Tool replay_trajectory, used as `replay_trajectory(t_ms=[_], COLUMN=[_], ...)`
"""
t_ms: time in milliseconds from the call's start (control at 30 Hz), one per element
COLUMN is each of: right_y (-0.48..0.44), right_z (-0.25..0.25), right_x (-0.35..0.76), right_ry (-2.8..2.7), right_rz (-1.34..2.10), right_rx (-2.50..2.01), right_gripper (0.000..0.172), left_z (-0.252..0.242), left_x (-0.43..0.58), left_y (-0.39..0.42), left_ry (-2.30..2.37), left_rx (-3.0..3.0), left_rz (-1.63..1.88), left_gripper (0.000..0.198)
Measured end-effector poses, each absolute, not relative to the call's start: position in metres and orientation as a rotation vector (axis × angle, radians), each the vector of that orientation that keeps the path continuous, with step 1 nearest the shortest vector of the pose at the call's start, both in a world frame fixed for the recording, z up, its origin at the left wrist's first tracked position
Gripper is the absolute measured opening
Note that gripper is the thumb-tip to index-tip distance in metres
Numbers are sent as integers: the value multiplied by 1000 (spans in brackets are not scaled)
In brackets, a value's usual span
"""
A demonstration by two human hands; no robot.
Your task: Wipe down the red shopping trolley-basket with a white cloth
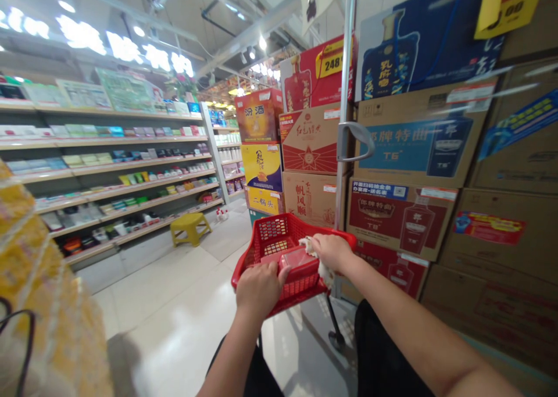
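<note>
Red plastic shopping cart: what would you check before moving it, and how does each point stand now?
1. Left hand on the red plastic shopping cart: ok.
2. Right hand free: not ok; it holds a crumpled whitish cloth.
3. Yellow plastic stool apart from the cart: ok.
4. Room between the cart and the grey curved door handle: cannot tell.
5. Every wheel unblocked: cannot tell; one black wheel shows clearly.

glossy pale floor (174, 304); stocked shelves (113, 142); yellow stool (190, 221)
</note>
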State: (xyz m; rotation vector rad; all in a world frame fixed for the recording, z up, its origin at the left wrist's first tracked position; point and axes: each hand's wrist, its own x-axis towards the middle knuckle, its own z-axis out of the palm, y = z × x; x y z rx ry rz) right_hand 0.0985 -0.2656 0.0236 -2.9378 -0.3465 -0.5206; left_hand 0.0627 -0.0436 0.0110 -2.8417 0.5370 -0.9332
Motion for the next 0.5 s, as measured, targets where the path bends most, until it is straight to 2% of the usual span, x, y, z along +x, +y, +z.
replay_trajectory(t_ms=[300, 367, 500], right_y=[-268, -266, -261], right_z=[-18, -14, 8], right_x=[71, 70, 79], right_ry=[-609, -502, -181], right_rz=[-1112, -1063, -694], right_rx=[-2548, -2577, -2859], right_gripper=[38, 35, 36], left_z=[10, 10, 10], left_x=[64, 64, 62], left_y=[-44, -44, -44], left_ry=[534, 543, 539], left_rx=[-2858, -2861, -2862], left_rz=[-932, -932, -945], left_gripper=[50, 49, 50])
